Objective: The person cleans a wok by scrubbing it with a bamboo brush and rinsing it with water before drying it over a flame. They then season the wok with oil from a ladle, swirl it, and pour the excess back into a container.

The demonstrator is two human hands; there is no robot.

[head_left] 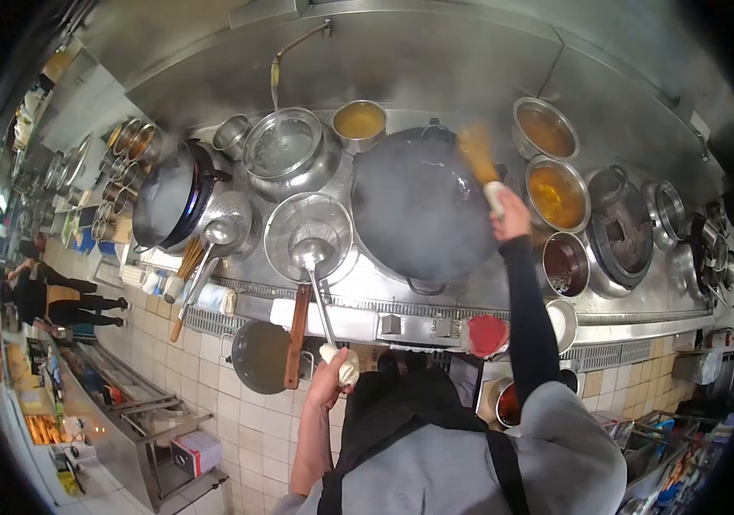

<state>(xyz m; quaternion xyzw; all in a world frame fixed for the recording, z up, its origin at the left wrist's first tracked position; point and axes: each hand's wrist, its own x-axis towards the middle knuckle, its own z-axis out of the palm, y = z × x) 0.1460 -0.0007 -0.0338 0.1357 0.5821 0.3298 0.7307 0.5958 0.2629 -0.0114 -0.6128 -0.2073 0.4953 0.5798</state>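
My left hand (326,384) is closed around the cloth-wrapped end of a long metal ladle (320,300). The ladle's bowl lies over a round wire strainer (285,225), whose wooden handle (297,335) points toward me. My right hand (513,216) grips the pale handle of a bamboo wok brush (477,153), its bristles raised and slightly blurred by the right rim of the large black wok (410,206). Steam rises from this wok and veils its inside.
Metal pots of orange liquid (558,193) and dark red sauce (566,264) stand to the right. Behind are a large water pot (281,146) and a pot of yellow liquid (360,122). Another steaming wok (165,199) sits left. A person (58,296) stands at far left.
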